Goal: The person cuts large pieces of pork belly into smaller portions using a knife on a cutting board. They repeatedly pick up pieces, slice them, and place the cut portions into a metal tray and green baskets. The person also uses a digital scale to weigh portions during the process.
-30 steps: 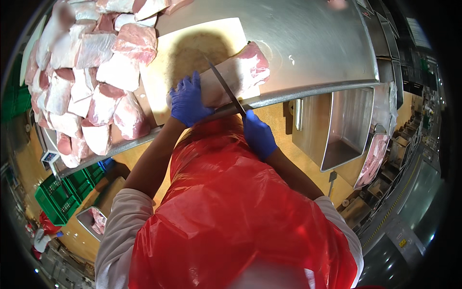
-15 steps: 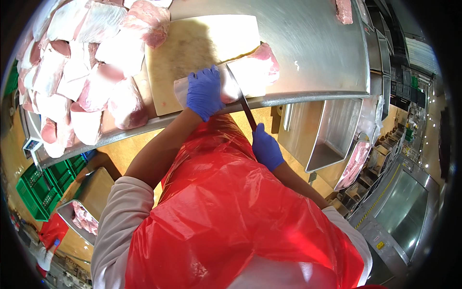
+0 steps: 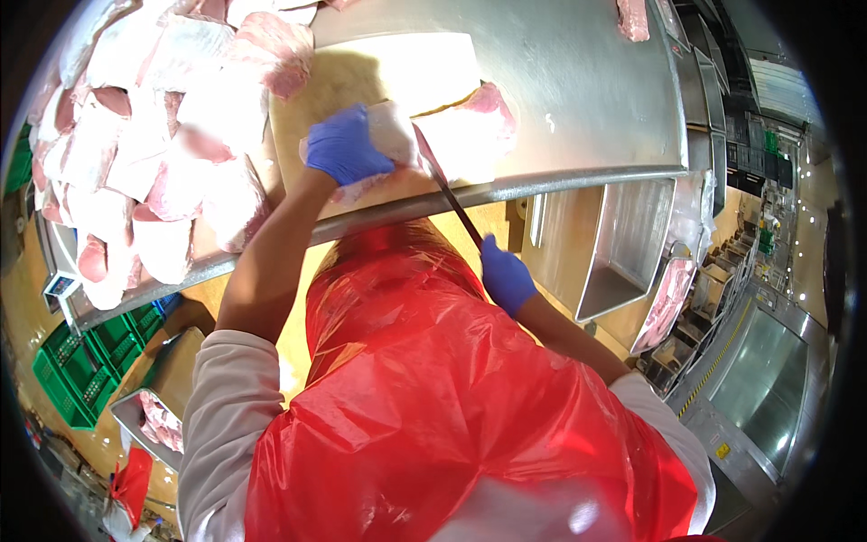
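My left hand (image 3: 348, 146), in a blue glove, is closed over a pale slab of meat (image 3: 394, 133) on the white cutting board (image 3: 379, 68). The slab's near edge shows below my palm. To its right lies another cut of meat (image 3: 488, 113), pinkish at its far end and washed out by glare. My right hand (image 3: 508, 278), also gloved in blue, grips a long knife (image 3: 449, 192) nearer my body. Its blade slants up and left across the table edge, the tip between the slab and the right-hand cut.
Many thick meat cuts (image 3: 135, 135) are heaped left of the board on the steel table (image 3: 578, 81). Steel tubs (image 3: 628, 244) stand below at the right. Green crates (image 3: 77, 370) and a tub of meat trimmings (image 3: 158, 420) are at lower left.
My left hand has shifted left with the slab, uncovering more of its right part. The knife's tip has moved slightly left and my right hand stays close to the same place.
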`<state>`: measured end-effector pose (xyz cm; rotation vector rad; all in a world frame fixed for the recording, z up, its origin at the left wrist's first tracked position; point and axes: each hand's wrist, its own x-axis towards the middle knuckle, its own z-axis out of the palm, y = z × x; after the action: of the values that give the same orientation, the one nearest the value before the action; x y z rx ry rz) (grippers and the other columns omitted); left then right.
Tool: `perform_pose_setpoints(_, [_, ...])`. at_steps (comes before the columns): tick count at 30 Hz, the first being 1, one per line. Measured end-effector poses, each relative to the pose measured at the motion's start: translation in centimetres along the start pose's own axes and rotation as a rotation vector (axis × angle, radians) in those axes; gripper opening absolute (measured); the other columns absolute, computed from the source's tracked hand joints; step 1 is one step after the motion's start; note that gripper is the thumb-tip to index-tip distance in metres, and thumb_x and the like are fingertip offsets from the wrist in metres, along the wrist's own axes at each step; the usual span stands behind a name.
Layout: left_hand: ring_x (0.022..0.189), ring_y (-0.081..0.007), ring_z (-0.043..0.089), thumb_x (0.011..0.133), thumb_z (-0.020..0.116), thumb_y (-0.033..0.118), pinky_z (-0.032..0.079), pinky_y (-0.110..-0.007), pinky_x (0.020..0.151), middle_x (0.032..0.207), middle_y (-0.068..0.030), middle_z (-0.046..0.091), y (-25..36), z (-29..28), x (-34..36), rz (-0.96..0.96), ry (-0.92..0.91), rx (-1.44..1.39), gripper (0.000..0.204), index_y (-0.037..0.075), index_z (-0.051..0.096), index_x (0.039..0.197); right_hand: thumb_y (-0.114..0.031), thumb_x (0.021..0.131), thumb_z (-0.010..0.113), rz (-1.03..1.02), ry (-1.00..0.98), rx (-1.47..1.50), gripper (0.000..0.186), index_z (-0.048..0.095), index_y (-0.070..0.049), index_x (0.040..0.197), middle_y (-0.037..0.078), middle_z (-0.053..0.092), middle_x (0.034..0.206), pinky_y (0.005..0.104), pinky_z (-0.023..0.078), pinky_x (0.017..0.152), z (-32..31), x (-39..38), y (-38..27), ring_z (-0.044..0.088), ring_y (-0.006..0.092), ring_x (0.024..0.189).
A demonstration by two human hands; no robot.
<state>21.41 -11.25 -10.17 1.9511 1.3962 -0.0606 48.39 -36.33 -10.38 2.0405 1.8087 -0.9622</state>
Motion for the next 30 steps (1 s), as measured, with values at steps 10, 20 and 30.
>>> perform_pose_setpoints(10, [0.113, -0.023, 0.059, 0.079, 0.071, 0.03, 0.046, -0.034, 0.102, 0.124, -0.0103, 0.061, -7.0, 5.4, -8.1, -0.083, -0.366, -1.875, 0.066, 0.004, 0.052, 0.137, -0.026, 0.097, 0.052, -0.079, 0.117, 0.032, 0.024, 0.04, -0.007, 0.105, 0.026, 0.063, 0.068, 0.0625, 0.046, 0.054, -2.0, -0.7, -1.8, 0.061, 0.0507, 0.062])
perform_pose_setpoints(20, [0.099, -0.0245, 0.066, 0.088, 0.066, 0.041, 0.055, -0.039, 0.089, 0.111, -0.0095, 0.067, -10.6, -11.2, -12.1, 0.222, 0.709, -1.779, 0.047, 0.008, 0.061, 0.122, -0.024, 0.102, 0.052, -0.373, 0.588, 0.397, 0.031, 0.048, 0.006, 0.106, 0.027, 0.062, 0.072, 0.0526, 0.043, 0.055, -8.7, 8.0, -9.7, 0.06, 0.0473, 0.065])
perform_pose_setpoints(30, [0.141, -0.0488, 0.032, 0.081, 0.052, 0.076, 0.032, -0.052, 0.114, 0.154, -0.0325, 0.025, -25.4, -38.3, -9.7, -0.665, 1.281, -0.088, 0.107, 0.002, 0.024, 0.153, -0.019, 0.103, 0.053, -0.148, 0.489, 0.627, 0.017, 0.046, -0.003, 0.1, 0.008, 0.056, 0.06, 0.0293, 0.042, 0.037, -6.5, 5.8, -2.3, 0.05, 0.0119, 0.041])
